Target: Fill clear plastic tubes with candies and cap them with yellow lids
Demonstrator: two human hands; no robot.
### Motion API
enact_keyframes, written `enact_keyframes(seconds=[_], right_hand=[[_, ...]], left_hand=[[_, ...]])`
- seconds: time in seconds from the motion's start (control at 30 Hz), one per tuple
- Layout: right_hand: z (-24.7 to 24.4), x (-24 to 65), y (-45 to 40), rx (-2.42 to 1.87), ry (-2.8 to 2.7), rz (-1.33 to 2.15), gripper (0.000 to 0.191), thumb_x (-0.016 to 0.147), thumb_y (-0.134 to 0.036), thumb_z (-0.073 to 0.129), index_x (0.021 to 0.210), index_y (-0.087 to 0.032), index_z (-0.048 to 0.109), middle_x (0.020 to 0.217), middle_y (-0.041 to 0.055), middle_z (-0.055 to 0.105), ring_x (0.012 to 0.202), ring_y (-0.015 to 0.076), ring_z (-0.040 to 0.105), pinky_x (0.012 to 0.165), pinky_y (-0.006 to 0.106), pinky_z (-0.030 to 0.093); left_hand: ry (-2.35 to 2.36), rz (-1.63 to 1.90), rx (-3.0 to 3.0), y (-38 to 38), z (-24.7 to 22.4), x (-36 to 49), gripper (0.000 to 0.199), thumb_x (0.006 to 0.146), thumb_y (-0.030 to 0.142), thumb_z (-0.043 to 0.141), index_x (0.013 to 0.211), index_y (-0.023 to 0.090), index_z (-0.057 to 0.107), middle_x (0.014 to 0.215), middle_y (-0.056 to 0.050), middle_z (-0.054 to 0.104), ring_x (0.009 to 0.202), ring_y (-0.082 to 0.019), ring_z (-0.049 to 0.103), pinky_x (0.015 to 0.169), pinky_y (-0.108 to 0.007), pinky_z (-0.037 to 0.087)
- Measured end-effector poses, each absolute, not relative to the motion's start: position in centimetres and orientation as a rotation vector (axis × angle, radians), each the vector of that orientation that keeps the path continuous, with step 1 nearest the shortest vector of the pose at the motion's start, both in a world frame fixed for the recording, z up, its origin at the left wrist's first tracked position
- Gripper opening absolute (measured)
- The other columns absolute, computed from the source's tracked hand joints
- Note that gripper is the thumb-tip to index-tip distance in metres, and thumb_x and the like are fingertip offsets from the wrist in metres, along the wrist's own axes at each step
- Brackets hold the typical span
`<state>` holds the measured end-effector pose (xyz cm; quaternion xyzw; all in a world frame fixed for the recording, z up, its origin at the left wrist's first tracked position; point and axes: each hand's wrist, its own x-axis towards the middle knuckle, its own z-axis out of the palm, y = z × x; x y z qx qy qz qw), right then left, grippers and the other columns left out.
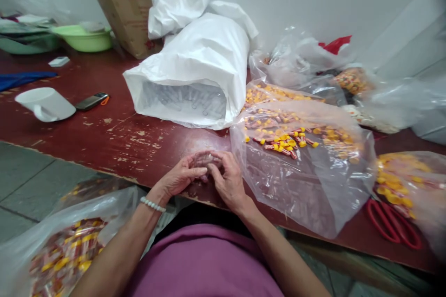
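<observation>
At the table's front edge my left hand (184,175) and my right hand (230,182) are close together. The fingers of both are closed around a small clear plastic piece (205,159), whose exact kind I cannot make out; fingers hide much of it. Behind them a white sack (209,51) lies with its mouth toward me, showing many clear plastic pieces (184,98) inside. Right of my hands, an open clear bag (289,185) holds small red-and-white tubes with yellow caps (291,141).
Red scissors (393,225) and another bag of yellow-capped pieces (395,185) lie at right. A white mug (45,104) on its side, a phone-like device (92,101), a green basin (83,38) and a cardboard box (128,14) stand left. A filled bag (69,250) sits below the edge.
</observation>
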<state>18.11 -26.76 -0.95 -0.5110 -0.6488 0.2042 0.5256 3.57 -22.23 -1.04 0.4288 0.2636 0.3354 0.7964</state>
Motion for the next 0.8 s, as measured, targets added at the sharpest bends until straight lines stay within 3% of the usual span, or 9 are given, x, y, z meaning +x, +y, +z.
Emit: enact_keyframes(seconds=[0.1, 0.2, 0.27, 0.37, 0.4, 0.5, 0.67, 0.8], right_hand=[[0.2, 19.1, -28.0, -1.152, -1.714, 0.294, 0.028, 0.088, -0.013, 0.047, 0.114, -0.02, 0.056, 0.112, 0.0095, 0.058, 0.108, 0.0161, 0.055, 0.091, 0.03, 0.049], [1.6, 22.6, -28.3, -1.215, -1.723, 0.101, 0.025, 0.09, -0.016, 0.046, 0.112, -0.022, 0.057, 0.109, 0.0075, 0.061, 0.105, 0.016, 0.057, 0.089, 0.03, 0.049], [1.8, 26.8, -27.7, -1.443, -1.611, -0.033, 0.021, 0.09, -0.017, 0.044, 0.104, -0.022, 0.059, 0.101, 0.0064, 0.063, 0.098, 0.0171, 0.058, 0.086, 0.032, 0.049], [0.7, 34.0, -26.1, -2.013, -1.46, -0.192, 0.023, 0.085, -0.014, 0.045, 0.102, -0.015, 0.06, 0.105, 0.0122, 0.062, 0.102, 0.0232, 0.055, 0.092, 0.041, 0.043], [0.1, 36.0, -25.6, -2.078, -1.436, -0.193, 0.025, 0.084, -0.012, 0.044, 0.104, -0.011, 0.06, 0.106, 0.0154, 0.061, 0.105, 0.0259, 0.053, 0.094, 0.046, 0.04], [-1.7, 39.6, -24.4, -2.14, -1.481, -0.127, 0.029, 0.084, -0.013, 0.045, 0.108, -0.012, 0.061, 0.109, 0.0159, 0.061, 0.105, 0.0265, 0.053, 0.093, 0.045, 0.04], [-2.1, 40.6, -24.1, -2.154, -1.566, 0.036, 0.038, 0.078, -0.012, 0.054, 0.116, -0.014, 0.061, 0.109, 0.016, 0.062, 0.101, 0.0261, 0.057, 0.088, 0.038, 0.043], [-1.6, 41.2, -24.6, -2.12, -1.502, 0.105, 0.036, 0.076, -0.008, 0.05, 0.109, -0.012, 0.063, 0.102, 0.017, 0.064, 0.097, 0.0273, 0.059, 0.087, 0.04, 0.043]], left_hand=[[0.593, 0.649, 0.899, -22.7, -0.9, 3.9, 0.039, 0.071, 0.012, 0.071, 0.109, 0.017, 0.064, 0.09, -0.005, 0.067, 0.067, -0.012, 0.063, 0.055, -0.019, 0.048], [0.63, 0.643, 0.776, -23.3, -0.8, 4.0, 0.039, 0.069, 0.014, 0.072, 0.107, 0.018, 0.065, 0.089, -0.005, 0.066, 0.07, -0.017, 0.066, 0.054, -0.021, 0.049], [0.645, 0.669, 0.681, -23.6, -0.6, 4.1, 0.038, 0.067, 0.016, 0.074, 0.104, 0.02, 0.064, 0.085, -0.003, 0.064, 0.073, -0.019, 0.067, 0.057, -0.024, 0.051], [0.652, 0.714, 0.618, -24.1, -0.3, 4.3, 0.032, 0.065, 0.018, 0.076, 0.094, 0.021, 0.063, 0.076, 0.001, 0.059, 0.066, -0.017, 0.065, 0.055, -0.025, 0.051], [0.66, 0.718, 0.628, -24.3, -0.1, 4.5, 0.031, 0.065, 0.018, 0.076, 0.092, 0.021, 0.061, 0.076, 0.002, 0.058, 0.062, -0.014, 0.063, 0.05, -0.023, 0.049], [0.723, 0.711, 0.716, -24.9, 0.2, 5.2, 0.031, 0.066, 0.02, 0.076, 0.092, 0.021, 0.059, 0.076, 0.003, 0.056, 0.053, -0.009, 0.057, 0.041, -0.018, 0.039], [0.805, 0.664, 0.912, -25.8, 0.5, 6.7, 0.033, 0.073, 0.031, 0.072, 0.1, 0.018, 0.06, 0.076, 0.001, 0.057, 0.056, -0.008, 0.053, 0.044, -0.017, 0.039], [0.782, 0.64, 1.021, -26.5, 0.7, 8.0, 0.035, 0.077, 0.034, 0.067, 0.106, 0.018, 0.056, 0.074, 0.001, 0.059, 0.054, -0.006, 0.048, 0.045, -0.016, 0.035]])
